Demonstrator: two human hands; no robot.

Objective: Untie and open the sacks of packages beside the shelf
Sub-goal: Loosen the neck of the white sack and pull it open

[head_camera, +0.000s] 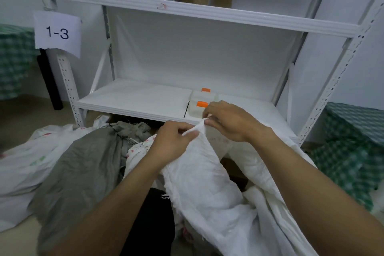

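**White sack pinched at its neck by both hands**

The gathered neck of the white sack is pinched between the thumb and fingers of the left hand. Its twisted tip is pinched by the fingertips of the right hand, just above. The sack is held up directly beneath both hands, in front of the shelf. A grey sack is seen lying left of the left hand. Two orange-capped containers are set just beyond the right hand.
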